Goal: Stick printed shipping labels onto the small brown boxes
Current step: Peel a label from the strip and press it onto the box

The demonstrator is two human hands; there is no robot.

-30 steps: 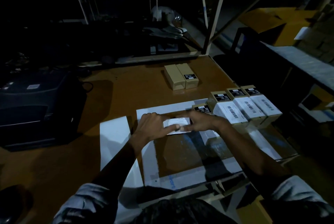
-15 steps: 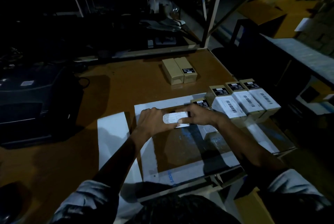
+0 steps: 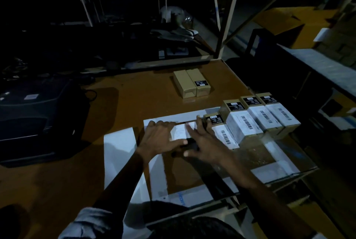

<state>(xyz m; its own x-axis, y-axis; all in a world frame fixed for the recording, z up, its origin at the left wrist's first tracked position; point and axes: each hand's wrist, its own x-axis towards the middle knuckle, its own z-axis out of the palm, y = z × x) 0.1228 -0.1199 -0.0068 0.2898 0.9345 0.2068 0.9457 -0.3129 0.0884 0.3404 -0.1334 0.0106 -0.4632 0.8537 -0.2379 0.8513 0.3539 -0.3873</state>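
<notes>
Four labelled brown boxes (image 3: 250, 121) sit in a row right of centre on your worktop (image 3: 134, 94), while your left hand (image 3: 159, 138) and right hand (image 3: 202, 146), fingers straight and spread, press a white shipping label (image 3: 180, 131) flat at centre frame.

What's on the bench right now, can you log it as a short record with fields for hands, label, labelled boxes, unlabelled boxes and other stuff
left hand: left hand flat, fingers straight, pressing on the label
right hand: right hand spread open over the same label
label: white shipping label between the two hands; whatever lies under it is hidden
labelled boxes: row of four brown boxes with barcode labels, right of the hands
unlabelled boxes: pair of brown boxes side by side, farther back on the table
other: white backing sheet left of the hands; dark printer at far left
</notes>
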